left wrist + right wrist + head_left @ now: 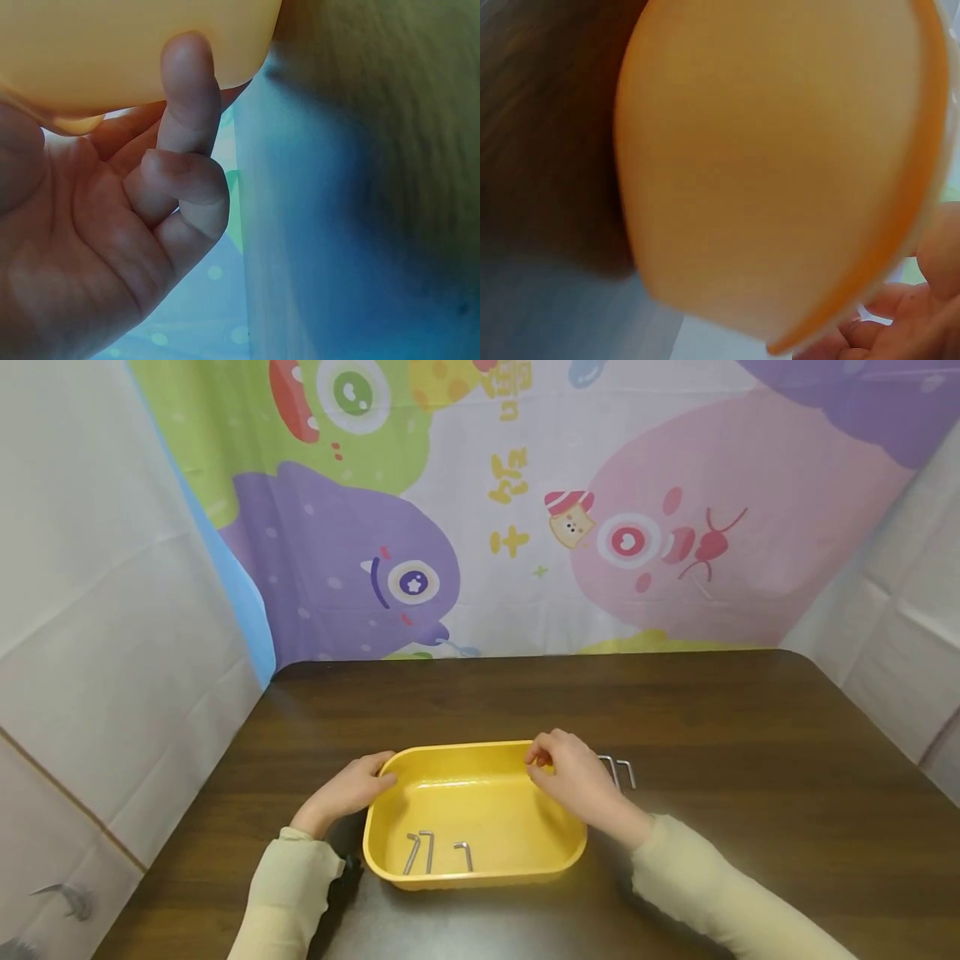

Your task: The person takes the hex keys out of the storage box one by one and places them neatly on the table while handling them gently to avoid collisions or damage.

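A yellow tray (480, 810) sits on the table, with several short L-shaped hex keys (429, 852) lying near its front left side. My left hand (352, 789) grips the tray's left end, the thumb over the rim. Its fingers (187, 82) reach the tray's outer side in the left wrist view. Over the far right corner of the tray is my right hand (573, 777), its fingers bent toward the thumb. The tray wall (765, 165) covers much of the right wrist view, and no thing shows between those fingers; whether they pinch something small is hidden.
More L-shaped hex keys (626, 772) lie on the dark wooden table (750, 735), just beyond my right hand and partly hidden by it. A cloth with cartoon monsters (510, 602) hangs behind the table's far edge. Pale cloth also hangs at both sides.
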Motion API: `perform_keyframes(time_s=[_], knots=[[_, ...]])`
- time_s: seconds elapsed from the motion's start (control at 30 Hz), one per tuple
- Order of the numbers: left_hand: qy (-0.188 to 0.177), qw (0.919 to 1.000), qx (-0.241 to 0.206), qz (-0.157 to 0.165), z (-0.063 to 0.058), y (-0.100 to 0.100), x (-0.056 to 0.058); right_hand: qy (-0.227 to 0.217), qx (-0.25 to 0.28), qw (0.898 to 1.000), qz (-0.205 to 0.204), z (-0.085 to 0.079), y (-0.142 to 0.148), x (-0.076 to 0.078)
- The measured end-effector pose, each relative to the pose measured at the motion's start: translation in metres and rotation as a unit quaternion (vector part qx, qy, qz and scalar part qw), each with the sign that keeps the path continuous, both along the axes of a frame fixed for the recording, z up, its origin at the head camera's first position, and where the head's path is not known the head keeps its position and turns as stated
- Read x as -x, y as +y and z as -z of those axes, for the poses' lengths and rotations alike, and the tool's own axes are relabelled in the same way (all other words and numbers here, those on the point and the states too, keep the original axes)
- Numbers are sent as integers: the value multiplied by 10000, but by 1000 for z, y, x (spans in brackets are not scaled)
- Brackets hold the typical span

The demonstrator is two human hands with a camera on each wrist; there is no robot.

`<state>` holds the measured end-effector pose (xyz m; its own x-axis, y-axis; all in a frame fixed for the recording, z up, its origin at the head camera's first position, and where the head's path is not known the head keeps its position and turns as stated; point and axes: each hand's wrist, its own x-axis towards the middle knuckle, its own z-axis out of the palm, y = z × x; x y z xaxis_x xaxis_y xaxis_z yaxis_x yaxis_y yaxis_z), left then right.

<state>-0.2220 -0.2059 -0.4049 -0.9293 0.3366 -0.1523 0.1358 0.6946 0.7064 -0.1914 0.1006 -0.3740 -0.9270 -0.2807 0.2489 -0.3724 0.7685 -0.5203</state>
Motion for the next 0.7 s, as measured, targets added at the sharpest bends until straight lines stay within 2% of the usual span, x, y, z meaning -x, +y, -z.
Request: perform_keyframes(time_s=[0.2,0.3,0.53,0.7], knots=[[-44,10000,-20,14,-1,-4,-1,141,-137,9993,-306,4,-23,-6],[-24,10000,-30,-7,-1,-2,0,64,-179,9987,-471,7,-29,-10],[-36,10000,-47,20,-2,-2,-3,-398,-316,9962,-707,13,-46,-22],[2,10000,-38,18,-3,-1,-3,-886,-544,9914,-800,20,-57,-30]])
